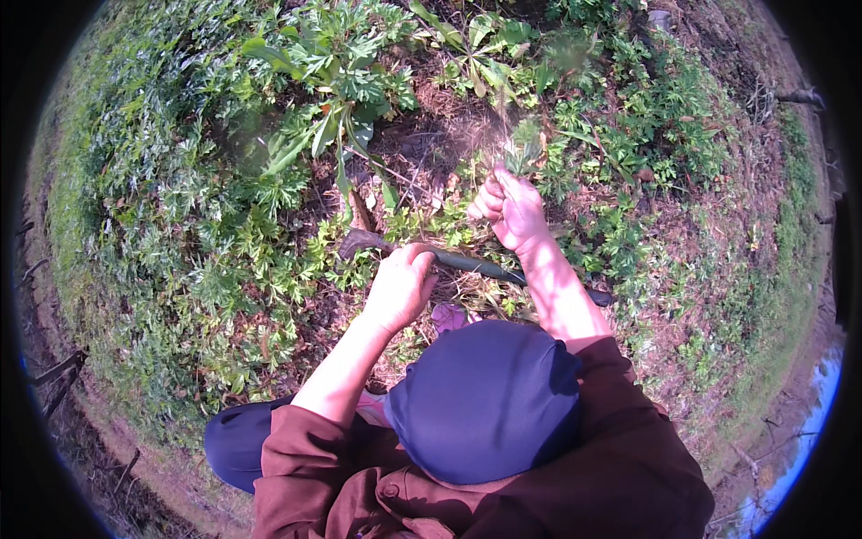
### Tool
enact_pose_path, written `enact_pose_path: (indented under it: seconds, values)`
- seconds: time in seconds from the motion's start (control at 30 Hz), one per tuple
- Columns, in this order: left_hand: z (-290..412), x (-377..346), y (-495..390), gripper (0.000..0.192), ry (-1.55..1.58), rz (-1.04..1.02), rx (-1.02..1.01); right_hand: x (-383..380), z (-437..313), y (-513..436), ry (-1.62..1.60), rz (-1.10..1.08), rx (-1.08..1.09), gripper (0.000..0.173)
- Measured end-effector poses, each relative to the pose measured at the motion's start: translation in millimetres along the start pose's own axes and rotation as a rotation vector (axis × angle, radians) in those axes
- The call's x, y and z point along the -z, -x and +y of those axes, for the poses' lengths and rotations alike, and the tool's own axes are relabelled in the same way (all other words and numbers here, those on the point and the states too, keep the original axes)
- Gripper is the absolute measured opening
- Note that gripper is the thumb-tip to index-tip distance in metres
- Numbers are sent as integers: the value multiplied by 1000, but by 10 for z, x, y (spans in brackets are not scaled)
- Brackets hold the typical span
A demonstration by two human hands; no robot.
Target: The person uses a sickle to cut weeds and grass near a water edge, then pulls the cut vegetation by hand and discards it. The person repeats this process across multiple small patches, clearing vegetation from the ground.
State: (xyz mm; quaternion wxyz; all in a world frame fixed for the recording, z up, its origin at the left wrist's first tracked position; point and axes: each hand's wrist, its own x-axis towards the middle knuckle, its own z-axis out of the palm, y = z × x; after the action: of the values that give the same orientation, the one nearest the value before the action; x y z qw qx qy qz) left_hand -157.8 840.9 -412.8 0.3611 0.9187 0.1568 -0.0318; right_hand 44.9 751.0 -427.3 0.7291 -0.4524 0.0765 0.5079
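My left hand (pixel 402 286) is closed around a hand hoe (pixel 481 265), near its head. The handle of the hoe is green and dark and runs to the right, passing behind my right forearm. Its dark, earth-coloured head (pixel 363 242) points left, close above the low weeds. Farther forward, my right hand (pixel 512 209) pinches a small leafy sprig (pixel 524 147) between thumb and fingers. Blurred thin stalks rise above that sprig. Just ahead of my hands lies a patch of bare soil (pixel 431 145) with dry stems.
Dense leafy weeds (pixel 168 202) cover the ground to the left. A tall broad-leaved plant (pixel 343 101) stands ahead, with a leaf rosette (pixel 478 57) to its right. My knee (pixel 485 404) in dark blue cloth is close below my hands, above a pink shoe (pixel 450 316). Dry branches (pixel 800 98) lie at the right edge.
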Motion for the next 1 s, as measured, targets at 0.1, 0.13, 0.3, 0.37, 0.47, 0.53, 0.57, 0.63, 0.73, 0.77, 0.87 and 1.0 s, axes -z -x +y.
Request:
enact_pose_path:
  seconds: [0.1, 0.13, 0.3, 0.37, 0.47, 0.53, 0.57, 0.63, 0.73, 0.77, 0.87, 1.0]
  values:
    - [44, -7, -59, 32, 14, 5, -25, 97, 208, 115, 715, 273, -143, 33]
    - [55, -3, -74, 33, 9, 11, -30, 79, -56, 128, 953, -6, -294, 51]
    - [122, 31, -145, 35, 2, -30, -17, 407, -337, -247, 1757, 283, 474, 41]
    - [93, 27, -125, 34, 0, -12, -20, 231, -500, -373, 1871, 346, 220, 49]
    - [73, 29, -102, 33, 33, -18, -26, 467, -571, -586, 2088, 477, 16, 33]
    - [57, 63, -61, 33, 43, -11, -10, 581, -546, -643, 2135, 548, 122, 19]
    - [49, 77, -41, 33, 49, -8, -4, 649, -547, -656, 2182, 540, 165, 20]
    - [45, 64, -30, 33, 37, 8, -7, 946, -478, -778, 2245, 542, 110, 21]
    - [38, 27, -51, 33, 32, 7, -22, 1346, -450, -813, 2169, 515, 150, 18]
    - [49, 10, -69, 34, 34, 2, -30, 1456, -458, -802, 2136, 511, 185, 16]
    - [35, 44, -32, 33, 8, -19, -1, 1046, -489, -444, 2022, 459, 270, 14]
    - [59, -19, -69, 32, 13, -42, -12, 1161, -551, -303, 1858, 467, 324, 13]
